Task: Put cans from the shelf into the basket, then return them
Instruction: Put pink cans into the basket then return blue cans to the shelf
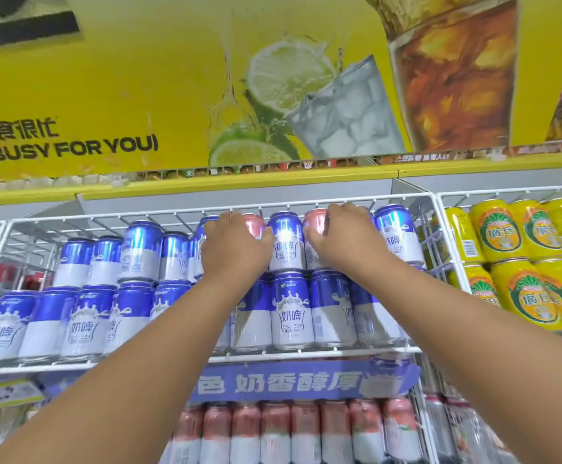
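Two bare forearms reaching up from the bottom edge. Left hand point(236, 244) curled over a pink can point(254, 224) in the top tier, fingers hooked over its rim. Right hand point(341, 234) wrapped round a second pink can point(316, 222), thumb pressed on its front. Between them, a blue-and-white can point(285, 241), upright. All on the white wire shelf point(306, 354), two tiers deep. Yellow cans point(513, 259) to the right. Above, a yellow drinks poster point(105, 78).

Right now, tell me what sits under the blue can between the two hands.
The blue can stands on another blue-and-white can in the lower row. The left hand and right hand cover the neighbouring pink cans' bases.
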Demonstrator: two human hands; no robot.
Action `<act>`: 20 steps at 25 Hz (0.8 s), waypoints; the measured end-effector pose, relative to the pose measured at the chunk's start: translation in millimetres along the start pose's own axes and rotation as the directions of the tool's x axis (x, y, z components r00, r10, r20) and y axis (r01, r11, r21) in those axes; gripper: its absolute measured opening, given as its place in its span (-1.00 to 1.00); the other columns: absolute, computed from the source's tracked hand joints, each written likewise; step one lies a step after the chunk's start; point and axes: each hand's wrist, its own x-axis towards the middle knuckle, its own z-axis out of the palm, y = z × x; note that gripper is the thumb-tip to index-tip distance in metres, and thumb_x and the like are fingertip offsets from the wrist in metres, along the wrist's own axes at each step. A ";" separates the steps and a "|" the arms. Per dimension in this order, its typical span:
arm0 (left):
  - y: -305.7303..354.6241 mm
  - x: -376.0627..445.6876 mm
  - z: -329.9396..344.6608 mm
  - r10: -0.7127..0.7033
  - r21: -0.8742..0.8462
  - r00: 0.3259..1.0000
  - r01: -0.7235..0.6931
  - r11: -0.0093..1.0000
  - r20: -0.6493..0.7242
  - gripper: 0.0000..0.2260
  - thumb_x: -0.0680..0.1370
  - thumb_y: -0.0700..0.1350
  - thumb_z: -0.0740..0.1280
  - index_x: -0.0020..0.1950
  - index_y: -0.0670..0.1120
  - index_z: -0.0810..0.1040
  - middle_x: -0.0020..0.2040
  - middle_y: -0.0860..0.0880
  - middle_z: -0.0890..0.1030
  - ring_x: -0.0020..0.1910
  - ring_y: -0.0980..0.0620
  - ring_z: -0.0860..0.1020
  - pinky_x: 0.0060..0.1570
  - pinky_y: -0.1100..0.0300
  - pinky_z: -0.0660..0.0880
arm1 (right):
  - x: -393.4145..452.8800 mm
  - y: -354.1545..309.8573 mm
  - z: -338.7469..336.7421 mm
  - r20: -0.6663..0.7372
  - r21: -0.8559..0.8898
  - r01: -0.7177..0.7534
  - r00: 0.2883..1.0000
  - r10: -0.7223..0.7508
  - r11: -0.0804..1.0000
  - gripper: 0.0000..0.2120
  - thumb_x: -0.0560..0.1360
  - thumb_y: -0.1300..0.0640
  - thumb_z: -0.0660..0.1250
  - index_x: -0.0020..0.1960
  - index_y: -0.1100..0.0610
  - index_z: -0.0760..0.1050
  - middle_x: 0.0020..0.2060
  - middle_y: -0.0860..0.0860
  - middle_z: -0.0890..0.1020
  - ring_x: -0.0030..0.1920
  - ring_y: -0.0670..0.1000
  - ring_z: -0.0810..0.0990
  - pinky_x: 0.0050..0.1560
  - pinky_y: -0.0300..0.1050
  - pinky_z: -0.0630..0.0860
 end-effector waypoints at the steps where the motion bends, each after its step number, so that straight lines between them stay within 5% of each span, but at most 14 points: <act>1: 0.0 3.3 2.5 -0.009 0.008 1.000 0.009 1.000 -0.007 -0.44 0.56 0.21 0.23 0.37 -0.18 0.43 0.34 -0.14 0.49 0.37 -0.20 0.33 0.24 -0.09 0.43 | 1.9 -2.6 0.9 0.006 -0.017 -0.006 1.000 0.006 1.000 -0.58 0.57 -0.19 0.19 0.17 0.15 0.48 0.15 0.14 0.52 0.28 0.18 0.40 0.13 0.01 0.44; 8: 5.2 16.5 6.5 -0.055 0.062 0.998 0.055 0.997 -0.003 -0.49 0.55 0.18 0.30 0.31 -0.17 0.45 0.27 -0.14 0.54 0.40 -0.18 0.31 0.19 -0.08 0.44 | 18.9 -14.5 6.8 -0.019 -0.110 -0.065 0.998 0.063 0.992 -0.60 0.55 -0.14 0.25 0.19 0.15 0.49 0.12 0.10 0.58 0.27 0.15 0.42 -0.13 -0.04 0.35; 12: -2.4 23.5 6.8 -0.040 0.036 0.999 0.040 0.999 -0.006 -0.43 0.50 0.24 0.38 0.33 -0.13 0.47 0.27 -0.12 0.56 0.41 -0.17 0.32 0.16 -0.05 0.45 | 21.1 -6.8 9.9 -0.078 0.006 -0.128 0.989 0.128 0.992 -0.46 0.44 -0.25 0.39 0.18 0.16 0.49 0.12 0.11 0.58 0.23 0.17 0.47 -0.06 -0.03 0.39; 16: -9.3 24.0 7.3 -0.061 -0.166 0.996 0.050 0.985 -0.066 -0.41 0.43 0.19 0.48 0.37 -0.05 0.48 0.26 -0.05 0.57 0.38 -0.13 0.35 0.17 0.01 0.44 | 18.8 -5.9 13.5 -0.160 0.124 -0.146 0.973 0.165 0.981 -0.43 0.37 -0.26 0.45 0.14 0.16 0.51 0.11 0.10 0.59 0.21 0.17 0.47 0.02 -0.03 0.42; 20: -10.2 15.8 6.1 -0.001 -0.261 0.987 -0.042 0.964 -0.161 -0.42 0.43 0.11 0.49 0.40 -0.02 0.46 0.32 -0.03 0.53 0.30 -0.09 0.47 0.15 0.11 0.40 | 11.2 -7.9 8.5 -0.182 0.259 -0.121 0.968 0.171 0.958 -0.25 0.39 -0.18 0.47 0.43 0.14 0.33 0.28 0.06 0.54 0.32 0.15 0.44 0.16 -0.01 0.42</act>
